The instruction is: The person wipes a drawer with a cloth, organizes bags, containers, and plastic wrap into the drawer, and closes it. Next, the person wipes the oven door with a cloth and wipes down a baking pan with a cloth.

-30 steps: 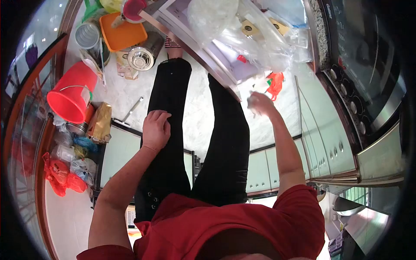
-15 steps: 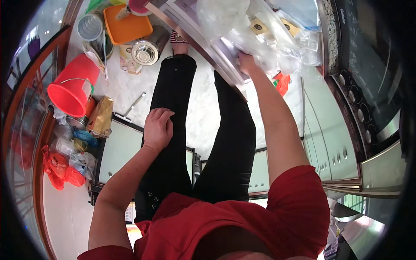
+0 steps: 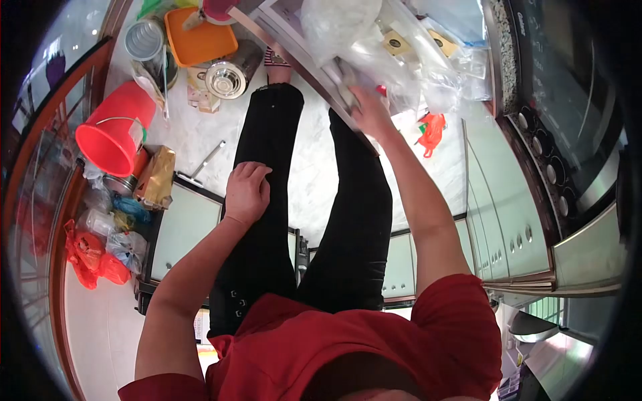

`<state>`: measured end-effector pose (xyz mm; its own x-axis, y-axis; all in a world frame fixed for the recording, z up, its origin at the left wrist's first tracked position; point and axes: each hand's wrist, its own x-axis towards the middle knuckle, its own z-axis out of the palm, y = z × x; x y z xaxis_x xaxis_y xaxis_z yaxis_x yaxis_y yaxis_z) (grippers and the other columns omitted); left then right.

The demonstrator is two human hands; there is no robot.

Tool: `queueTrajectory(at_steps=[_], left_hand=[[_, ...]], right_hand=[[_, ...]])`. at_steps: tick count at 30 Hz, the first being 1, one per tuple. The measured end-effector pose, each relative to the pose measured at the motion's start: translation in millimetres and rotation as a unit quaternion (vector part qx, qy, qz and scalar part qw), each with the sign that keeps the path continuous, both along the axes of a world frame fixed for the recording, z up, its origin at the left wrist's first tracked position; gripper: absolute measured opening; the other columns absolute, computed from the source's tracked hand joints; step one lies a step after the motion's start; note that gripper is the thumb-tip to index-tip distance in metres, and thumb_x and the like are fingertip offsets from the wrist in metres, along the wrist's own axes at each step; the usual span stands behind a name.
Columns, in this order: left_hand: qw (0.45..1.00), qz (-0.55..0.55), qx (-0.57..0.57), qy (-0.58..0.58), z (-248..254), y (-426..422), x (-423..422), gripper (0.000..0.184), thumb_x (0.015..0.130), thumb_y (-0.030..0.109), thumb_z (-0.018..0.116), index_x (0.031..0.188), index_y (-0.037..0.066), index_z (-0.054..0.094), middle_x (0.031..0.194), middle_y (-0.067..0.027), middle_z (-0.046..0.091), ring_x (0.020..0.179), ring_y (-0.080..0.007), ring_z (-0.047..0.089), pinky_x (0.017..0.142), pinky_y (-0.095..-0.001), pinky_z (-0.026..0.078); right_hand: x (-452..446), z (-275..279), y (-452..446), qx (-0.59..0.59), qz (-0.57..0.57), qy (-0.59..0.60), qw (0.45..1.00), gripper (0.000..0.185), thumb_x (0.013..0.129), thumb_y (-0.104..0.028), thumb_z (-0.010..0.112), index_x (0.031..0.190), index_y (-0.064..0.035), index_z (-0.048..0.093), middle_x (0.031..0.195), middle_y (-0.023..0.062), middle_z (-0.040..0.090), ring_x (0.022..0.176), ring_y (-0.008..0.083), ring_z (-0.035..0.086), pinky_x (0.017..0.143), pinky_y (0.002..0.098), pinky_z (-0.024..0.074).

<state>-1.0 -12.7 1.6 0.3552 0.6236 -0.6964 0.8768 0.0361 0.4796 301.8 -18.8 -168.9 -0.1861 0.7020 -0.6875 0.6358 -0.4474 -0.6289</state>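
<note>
My right hand (image 3: 370,113) is inside an open drawer (image 3: 321,83), near its front wall. Motion blurs its fingers, which seem closed around a long, pale grey item (image 3: 344,81) that is smeared too. Just above the hand a small red thing (image 3: 381,90) shows. Clear plastic bags (image 3: 348,30) fill much of the drawer, with brown square labels (image 3: 396,43) among them. My left hand (image 3: 248,192) rests on my thigh in black trousers (image 3: 267,134), fingers lying loosely bent and holding nothing.
To the left stand a red bucket (image 3: 115,127), an orange tray (image 3: 200,37), a steel pot (image 3: 226,79) and a gold paper bag (image 3: 156,178). Several plastic bags (image 3: 100,257) lie below. An orange-red bag (image 3: 431,134) is right of the drawer, near cabinet doors (image 3: 498,200) and a knobbed stove (image 3: 555,167).
My right hand has drawn back toward the drawer's front and me, and the blurred pale item now shows at its fingers. More of the orange-red bag is visible. My left hand stays put.
</note>
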Motion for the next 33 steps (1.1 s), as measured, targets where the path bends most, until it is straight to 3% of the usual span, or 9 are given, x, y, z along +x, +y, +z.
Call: queueTrajectory(at_steps=[3,5,8,10,15,21,23,26,33], left_hand=[[1.0,0.0,0.011,-0.004,0.2,2.4,1.0,0.019,0.074,0.002,0.057,0.091,0.005,0.063,0.096,-0.0098,0.062,0.095,-0.0305,0.057,0.083,-0.0406,0.046],[1.0,0.002,0.014,-0.003,-0.1,2.1,0.5,0.018,0.075,0.002,0.056,0.091,0.006,0.063,0.094,-0.0099,0.062,0.094,-0.0306,0.057,0.083,-0.0408,0.046],[1.0,-0.008,0.012,-0.003,1.4,1.2,2.5,0.017,0.075,0.002,0.057,0.09,0.006,0.063,0.092,-0.0097,0.062,0.093,-0.0307,0.057,0.082,-0.0412,0.046],[1.0,-0.018,0.025,-0.006,-0.8,-0.8,2.5,0.017,0.075,0.002,0.057,0.09,0.006,0.063,0.091,-0.0096,0.061,0.092,-0.0308,0.057,0.081,-0.0417,0.047],[0.996,-0.049,0.033,-0.065,10.3,-7.1,34.6,0.019,0.075,0.006,0.061,0.094,0.006,0.064,0.093,-0.0092,0.063,0.092,-0.0312,0.057,0.082,-0.0423,0.047],[0.939,0.048,-0.167,-0.297,67.5,-57.6,125.2,0.073,0.074,0.029,0.078,0.135,0.006,0.045,0.131,-0.0197,0.05,0.126,-0.0333,0.044,0.107,-0.0388,0.035],[0.939,0.069,-0.158,-0.297,72.5,-61.6,138.5,0.065,0.072,0.027,0.08,0.126,0.004,0.051,0.113,-0.0186,0.059,0.106,-0.0326,0.056,0.091,-0.0389,0.045],[0.935,0.064,-0.209,-0.28,98.2,-28.8,148.0,0.038,0.074,0.018,0.079,0.101,0.002,0.058,0.085,-0.0089,0.061,0.073,-0.0229,0.059,0.067,-0.0342,0.046],[0.909,0.094,-0.241,-0.326,146.9,-8.6,140.4,0.021,0.08,0.006,0.071,0.092,0.004,0.055,0.082,-0.0004,0.052,0.076,-0.0087,0.049,0.07,-0.0254,0.043]], right_hand=[[45.8,8.0,-90.6,-0.094,0.109,-0.107,0.984,0.033,0.078,-0.006,0.059,0.112,-0.0054,0.058,0.112,0.019,0.058,0.106,0.034,0.057,0.088,0.0422,0.0465],[79.3,15.3,-133.9,-0.257,0.362,-0.148,0.884,0.022,0.079,-0.009,0.059,0.1,-0.0049,0.065,0.101,0.017,0.063,0.101,0.032,0.06,0.083,0.0405,0.0495],[149.1,-14.4,-292.8,-0.33,0.234,-0.128,0.906,0.021,0.077,-0.014,0.061,0.097,-0.0075,0.061,0.09,0.0154,0.068,0.09,0.0336,0.065,0.078,0.0452,0.0504],[121.2,68.7,-216.1,-0.308,0.002,-0.203,0.93,0.033,0.076,-0.018,0.066,0.107,-0.0076,0.061,0.087,0.0124,0.067,0.082,0.026,0.066,0.07,0.0384,0.0504],[81.9,151.3,-171.4,-0.164,-0.416,-0.031,0.894,0.048,0.076,-0.004,0.067,0.122,-0.0071,0.055,0.08,0.0049,0.056,0.069,0.0138,0.054,0.064,0.028,0.0476],[-6.9,256.6,-101.1,-0.096,-0.496,0.034,0.863,0.053,0.077,0.0,0.067,0.125,-0.0061,0.048,0.099,0.006,0.056,0.087,0.0133,0.055,0.076,0.0263,0.0465],[-16.1,285.5,-90.0,-0.129,-0.552,0.156,0.809,0.054,0.077,0.004,0.063,0.127,-0.0064,0.046,0.111,0.0085,0.055,0.099,0.015,0.056,0.08,0.0267,0.0467],[-12.2,323.1,-84.3,-0.081,-0.509,0.136,0.846,0.052,0.078,0.002,0.065,0.126,-0.0055,0.047,0.105,0.0079,0.058,0.091,0.0151,0.059,0.077,0.0269,0.0492],[26.1,380.7,-93.7,-0.122,-0.518,0.156,0.832,0.047,0.081,-0.006,0.07,0.125,-0.0037,0.053,0.082,0.0044,0.058,0.069,0.008,0.056,0.06,0.0216,0.0518]])
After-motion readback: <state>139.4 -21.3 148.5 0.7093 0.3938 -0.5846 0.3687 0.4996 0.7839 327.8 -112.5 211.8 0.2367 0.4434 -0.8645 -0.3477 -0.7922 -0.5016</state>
